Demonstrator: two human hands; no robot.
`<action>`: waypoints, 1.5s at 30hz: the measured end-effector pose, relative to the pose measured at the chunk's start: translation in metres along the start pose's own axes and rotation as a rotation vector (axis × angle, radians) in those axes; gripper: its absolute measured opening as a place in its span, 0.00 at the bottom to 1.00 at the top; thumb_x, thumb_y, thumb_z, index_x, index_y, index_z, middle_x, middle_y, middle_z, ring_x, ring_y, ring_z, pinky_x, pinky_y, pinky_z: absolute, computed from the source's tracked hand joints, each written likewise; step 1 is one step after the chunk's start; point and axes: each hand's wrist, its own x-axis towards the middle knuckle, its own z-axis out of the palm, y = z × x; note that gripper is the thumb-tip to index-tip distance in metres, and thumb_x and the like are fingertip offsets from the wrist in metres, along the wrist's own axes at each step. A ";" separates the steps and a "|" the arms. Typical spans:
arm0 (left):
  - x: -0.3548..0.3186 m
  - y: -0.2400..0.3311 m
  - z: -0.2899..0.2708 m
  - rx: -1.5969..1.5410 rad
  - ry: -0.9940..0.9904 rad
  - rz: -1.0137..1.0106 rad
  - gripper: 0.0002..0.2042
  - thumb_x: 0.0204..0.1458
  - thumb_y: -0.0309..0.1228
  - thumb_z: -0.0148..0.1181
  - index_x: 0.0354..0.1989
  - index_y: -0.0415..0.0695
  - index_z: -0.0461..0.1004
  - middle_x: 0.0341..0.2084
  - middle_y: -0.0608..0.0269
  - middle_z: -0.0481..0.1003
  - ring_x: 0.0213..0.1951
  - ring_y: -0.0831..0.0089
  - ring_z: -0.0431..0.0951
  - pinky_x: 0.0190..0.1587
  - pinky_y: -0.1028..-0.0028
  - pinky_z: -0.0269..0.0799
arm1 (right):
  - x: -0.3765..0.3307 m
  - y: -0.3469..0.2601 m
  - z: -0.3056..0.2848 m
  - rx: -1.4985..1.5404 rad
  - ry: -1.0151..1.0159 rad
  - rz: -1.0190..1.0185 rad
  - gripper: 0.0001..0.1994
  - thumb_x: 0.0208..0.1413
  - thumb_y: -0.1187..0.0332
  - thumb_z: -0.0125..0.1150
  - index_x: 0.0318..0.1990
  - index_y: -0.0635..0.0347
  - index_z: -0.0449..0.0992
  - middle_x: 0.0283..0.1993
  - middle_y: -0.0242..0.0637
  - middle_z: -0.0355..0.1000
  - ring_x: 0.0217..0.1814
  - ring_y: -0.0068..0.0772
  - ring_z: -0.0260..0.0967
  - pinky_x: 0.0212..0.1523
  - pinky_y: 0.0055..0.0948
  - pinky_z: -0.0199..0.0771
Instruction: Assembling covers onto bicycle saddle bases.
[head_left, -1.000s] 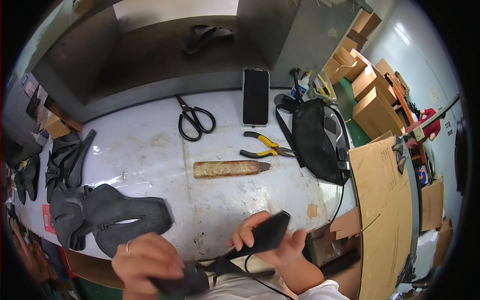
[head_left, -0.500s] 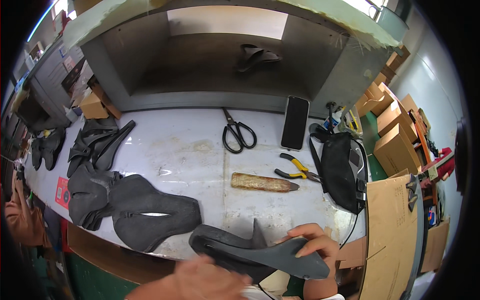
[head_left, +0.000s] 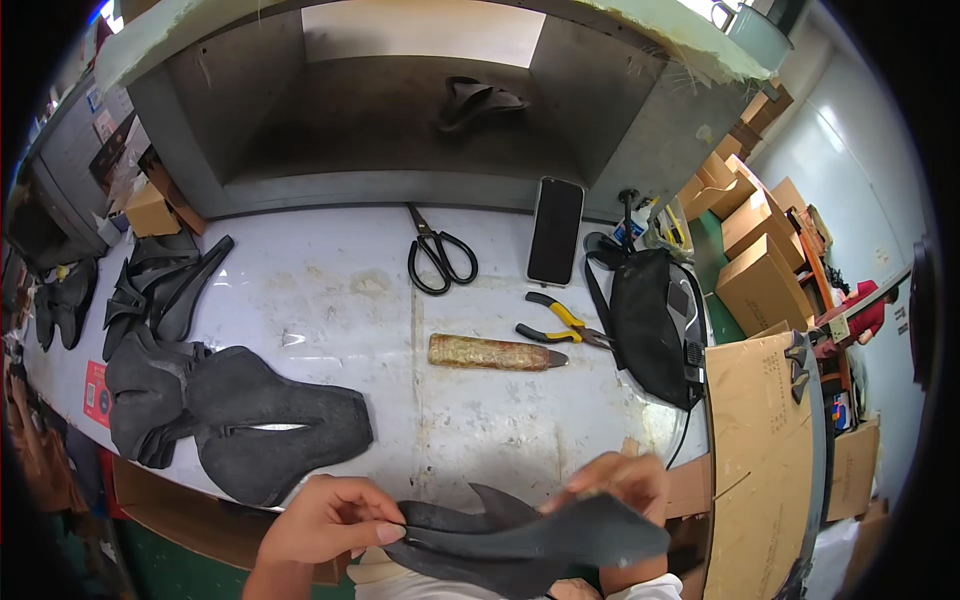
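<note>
While both hands grip it, a black saddle-shaped cover [head_left: 530,540] is held at the near edge of the worktop [head_left: 400,300].
Left hand [head_left: 325,520] fingers pinch its narrow end; right hand [head_left: 620,480] fingers close over its wide end. Matt black, curved, with a raised flap at mid-length. Similar black covers [head_left: 240,420] lie left on the worktop.

Scissors [head_left: 440,258], phone [head_left: 555,230], pliers [head_left: 558,322], black bag [head_left: 655,325]

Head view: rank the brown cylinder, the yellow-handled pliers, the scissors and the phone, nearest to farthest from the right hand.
1. Brown cylinder, mid-table, just beyond the right hand.
2. Yellow-handled pliers, slightly farther, right of centre.
3. Scissors, farther back.
4. Phone, by the back wall; close to the scissors' distance.
</note>
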 end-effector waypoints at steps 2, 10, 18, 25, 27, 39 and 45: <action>0.002 -0.008 0.001 -0.134 -0.011 -0.084 0.04 0.51 0.21 0.65 0.34 0.37 0.79 0.22 0.68 0.76 0.19 0.88 0.68 0.20 0.85 0.59 | -0.022 0.015 -0.011 0.378 0.137 0.056 0.47 0.51 0.74 0.66 0.71 0.42 0.38 0.56 0.57 0.65 0.53 0.53 0.73 0.50 0.48 0.78; 0.032 -0.035 0.037 -0.460 -0.092 -0.188 0.06 0.52 0.23 0.63 0.36 0.35 0.75 0.22 0.65 0.74 0.14 0.88 0.59 0.15 0.84 0.49 | -0.018 0.069 -0.045 -0.385 -0.119 -0.033 0.16 0.59 0.67 0.55 0.53 0.64 0.72 0.57 0.46 0.69 0.58 0.49 0.68 0.58 0.44 0.66; 0.022 -0.040 0.036 -0.565 -0.093 -0.179 0.06 0.56 0.24 0.60 0.39 0.36 0.75 0.24 0.68 0.74 0.16 0.89 0.61 0.18 0.86 0.51 | -0.038 0.018 -0.007 -1.179 -0.387 0.063 0.14 0.58 0.68 0.56 0.51 0.61 0.74 0.58 0.44 0.71 0.60 0.40 0.68 0.64 0.42 0.64; 0.035 -0.041 0.056 -0.591 -0.174 -0.191 0.06 0.56 0.23 0.60 0.40 0.36 0.74 0.25 0.67 0.75 0.16 0.89 0.62 0.18 0.85 0.52 | -0.038 0.075 -0.004 -0.698 -0.002 -0.332 0.11 0.52 0.72 0.66 0.41 0.64 0.74 0.49 0.50 0.72 0.48 0.45 0.72 0.49 0.42 0.72; 0.028 -0.040 0.054 -0.561 -0.148 -0.210 0.06 0.56 0.23 0.60 0.40 0.36 0.74 0.26 0.67 0.75 0.16 0.89 0.62 0.18 0.85 0.53 | -0.028 0.092 0.002 -0.688 -0.031 -0.465 0.12 0.51 0.74 0.64 0.43 0.62 0.72 0.42 0.51 0.73 0.44 0.46 0.73 0.41 0.46 0.75; 0.029 -0.039 0.061 -0.570 -0.150 -0.230 0.06 0.56 0.24 0.61 0.40 0.37 0.74 0.26 0.68 0.75 0.16 0.88 0.62 0.18 0.85 0.53 | -0.029 0.071 -0.018 -0.773 -0.307 -0.334 0.15 0.49 0.76 0.67 0.46 0.62 0.76 0.52 0.48 0.71 0.47 0.48 0.74 0.44 0.42 0.76; 0.023 -0.040 0.064 -0.585 -0.135 -0.214 0.06 0.56 0.24 0.61 0.40 0.37 0.74 0.26 0.68 0.75 0.16 0.88 0.62 0.17 0.84 0.52 | -0.037 0.058 -0.007 -0.853 -0.372 -0.128 0.18 0.48 0.74 0.68 0.48 0.64 0.76 0.52 0.48 0.71 0.49 0.48 0.74 0.47 0.40 0.75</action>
